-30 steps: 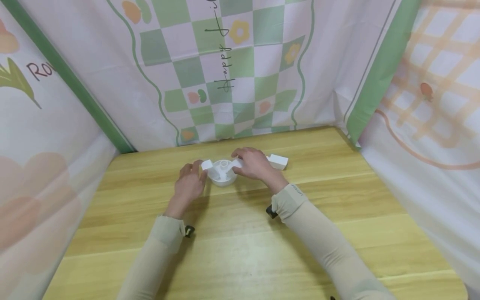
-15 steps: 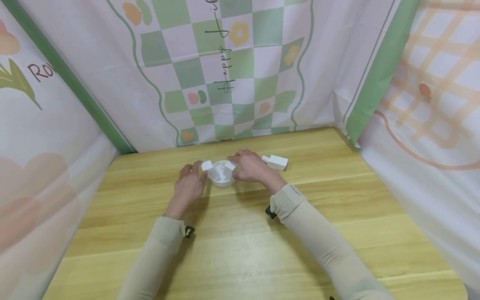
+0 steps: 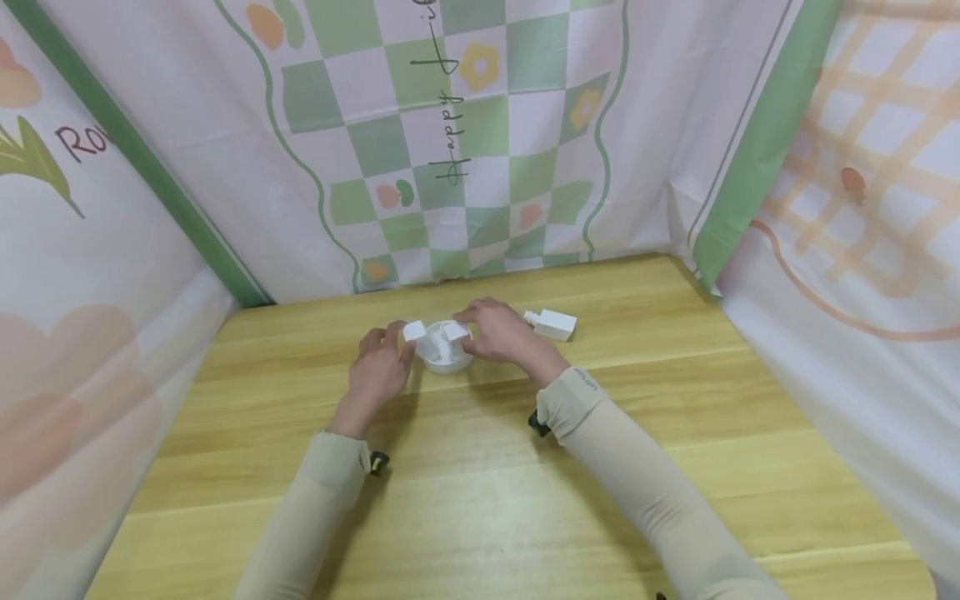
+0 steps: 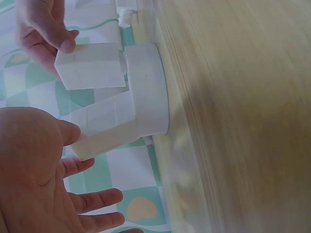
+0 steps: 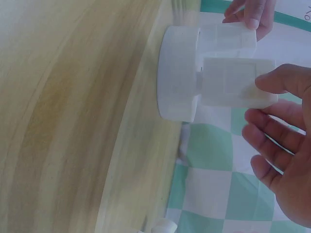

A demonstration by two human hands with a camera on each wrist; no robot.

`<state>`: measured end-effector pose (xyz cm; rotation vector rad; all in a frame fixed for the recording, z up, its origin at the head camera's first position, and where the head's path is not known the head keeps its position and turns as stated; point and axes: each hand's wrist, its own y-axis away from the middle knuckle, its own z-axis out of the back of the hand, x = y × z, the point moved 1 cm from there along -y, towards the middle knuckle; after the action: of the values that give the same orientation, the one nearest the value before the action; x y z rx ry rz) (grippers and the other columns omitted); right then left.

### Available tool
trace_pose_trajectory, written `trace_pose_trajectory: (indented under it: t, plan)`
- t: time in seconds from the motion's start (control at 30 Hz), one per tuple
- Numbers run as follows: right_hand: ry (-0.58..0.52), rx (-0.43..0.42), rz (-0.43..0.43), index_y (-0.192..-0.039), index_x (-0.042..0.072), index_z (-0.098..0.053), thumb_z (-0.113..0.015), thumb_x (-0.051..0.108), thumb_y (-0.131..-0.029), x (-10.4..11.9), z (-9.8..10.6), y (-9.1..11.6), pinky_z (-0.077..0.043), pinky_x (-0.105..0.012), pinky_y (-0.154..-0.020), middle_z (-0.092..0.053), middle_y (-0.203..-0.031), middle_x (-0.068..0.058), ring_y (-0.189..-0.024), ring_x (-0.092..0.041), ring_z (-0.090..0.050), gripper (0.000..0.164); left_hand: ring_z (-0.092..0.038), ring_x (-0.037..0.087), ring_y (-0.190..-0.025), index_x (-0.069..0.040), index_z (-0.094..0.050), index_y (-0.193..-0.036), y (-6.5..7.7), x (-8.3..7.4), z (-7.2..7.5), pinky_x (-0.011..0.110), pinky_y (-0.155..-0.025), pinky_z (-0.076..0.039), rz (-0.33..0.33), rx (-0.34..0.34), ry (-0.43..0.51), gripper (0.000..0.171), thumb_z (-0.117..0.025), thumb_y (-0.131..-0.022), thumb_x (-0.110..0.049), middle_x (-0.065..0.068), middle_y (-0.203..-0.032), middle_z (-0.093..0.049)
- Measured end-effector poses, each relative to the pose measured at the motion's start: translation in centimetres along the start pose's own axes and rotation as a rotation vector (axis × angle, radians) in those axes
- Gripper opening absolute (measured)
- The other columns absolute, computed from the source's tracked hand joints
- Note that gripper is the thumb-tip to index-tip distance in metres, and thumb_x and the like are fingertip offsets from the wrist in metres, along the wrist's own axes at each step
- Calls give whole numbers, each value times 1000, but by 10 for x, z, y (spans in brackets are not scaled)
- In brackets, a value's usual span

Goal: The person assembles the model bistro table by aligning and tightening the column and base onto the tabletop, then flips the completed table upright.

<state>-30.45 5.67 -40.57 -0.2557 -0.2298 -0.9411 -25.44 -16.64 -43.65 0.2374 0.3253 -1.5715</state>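
A round white dish (image 3: 447, 366) stands on the wooden table, with white inner parts only partly visible. My left hand (image 3: 377, 368) pinches the end of a white rectangular bottle-like piece (image 4: 104, 124) between thumb and index finger. It leans at the dish's left side, its lower end hidden inside. With thumb and fingertips, my right hand (image 3: 501, 332) pinches a second white rectangular piece (image 5: 233, 82). In the right wrist view a narrower neck on this piece points down into the dish; whether it is seated there I cannot tell.
To the right of my right hand, a white rectangular bottle (image 3: 557, 325) with a narrow ridged neck lies on its side on the wooden table (image 3: 480, 483). Behind the table hangs a green-checked curtain (image 3: 487, 125), and patterned cloth also hangs at both sides.
My right hand has shifted slightly left, bringing its white piece from a tilt to nearly upright over the dish. My left hand has kept its place.
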Motion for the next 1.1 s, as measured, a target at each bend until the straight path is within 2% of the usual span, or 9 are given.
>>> trace_pose_trajectory:
  t: [0.1, 0.3, 0.43, 0.57, 0.73, 0.83, 0.97, 1.1]
  plan:
    - [-4, -9, 23, -136, 15, -61, -70, 30, -90, 0, -1, -1, -49, -45, -106, -65, -130, -10, -120, -29, -62, 49, -47, 41, -130, -21, -33, -149, 0, 0, 0, 57, -82, -57, 7, 0, 1, 50, -36, -106, -46, 23, -141, -46]
    - [67, -17, 46, -136, 20, -61, -68, 42, -93, 3, -3, -3, -51, -48, -98, -68, -119, -8, -107, -26, -65, 49, -48, 42, -129, -20, -32, -150, 0, 0, 0, 57, -81, -58, 8, 13, -4, 51, -36, -107, -45, 24, -141, -46]
    - [95, -14, 55, -136, 20, -63, -68, 37, -91, 5, -3, -6, -51, -46, -95, -69, -114, -8, -104, -25, -64, 48, -46, 42, -131, -20, -31, -150, 0, 0, 0, 57, -82, -58, 9, 21, -7, 51, -34, -107, -46, 24, -142, -45]
    - [97, -26, 19, -130, 16, -65, -71, 37, -90, 8, -2, -9, -51, -44, -93, -71, -109, -6, -99, -23, -66, 45, -45, 41, -132, -20, -31, -151, -1, -1, 1, 57, -83, -57, 14, 23, 3, 51, -34, -107, -46, 23, -143, -44]
    - [58, -40, -41, -118, 12, -66, -77, 40, -85, 8, -3, -15, -51, -42, -94, -72, -108, -6, -98, -24, -67, 45, -45, 41, -132, -21, -32, -150, -1, -2, 2, 57, -83, -57, 15, 19, 8, 50, -34, -107, -46, 23, -143, -44]
    - [-15, -32, -50, -117, 10, -64, -78, 35, -85, 7, -5, -17, -54, -41, -93, -71, -111, -7, -100, -25, -67, 43, -45, 42, -133, -21, -32, -150, -1, -2, 2, 58, -83, -57, 14, 21, 5, 50, -34, -107, -46, 23, -143, -44]
    - [-112, -34, -53, -126, 11, -59, -78, 29, -86, 6, -9, -17, -56, -39, -91, -71, -113, -9, -101, -26, -68, 48, -44, 42, -133, -21, -31, -151, -2, -1, 1, 58, -83, -57, 17, 28, 0, 51, -33, -107, -47, 23, -144, -44]
    - [-45, -44, -27, -141, 16, -52, -74, 36, -90, 5, -12, -16, -57, -41, -90, -70, -116, -11, -101, -26, -68, 59, -43, 42, -135, -22, -30, -151, -2, -1, -1, 58, -84, -57, 20, 37, -7, 52, -33, -107, -47, 23, -145, -43]
